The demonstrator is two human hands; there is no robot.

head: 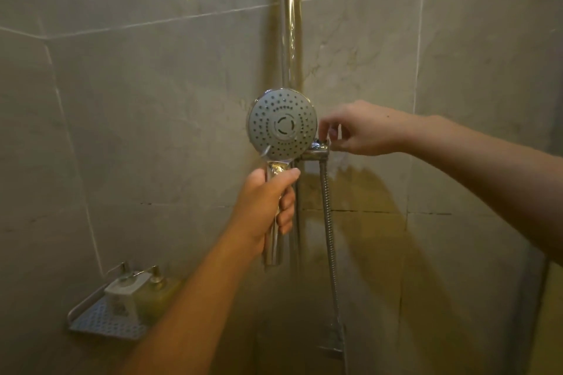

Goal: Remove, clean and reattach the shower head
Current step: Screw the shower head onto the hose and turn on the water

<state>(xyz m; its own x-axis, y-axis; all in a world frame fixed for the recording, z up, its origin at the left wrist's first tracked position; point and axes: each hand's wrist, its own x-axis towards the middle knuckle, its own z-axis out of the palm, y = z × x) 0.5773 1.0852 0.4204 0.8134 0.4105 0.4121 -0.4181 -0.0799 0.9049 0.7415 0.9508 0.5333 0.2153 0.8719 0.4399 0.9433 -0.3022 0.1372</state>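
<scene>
The left hand (268, 201) is wrapped tight around the chrome handle of the shower head (281, 125), holding it upright before the riser pipe (291, 39) with its spray face toward us. Just right of it, the right hand (359, 131) pinches its fingertips on the chrome holder bracket (316, 152), from which the metal hose (330, 237) hangs down.

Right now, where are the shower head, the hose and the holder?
shower head (281, 125): head view, spray face.
hose (329, 222): head view, middle part.
holder (316, 153): head view, chrome body.
</scene>
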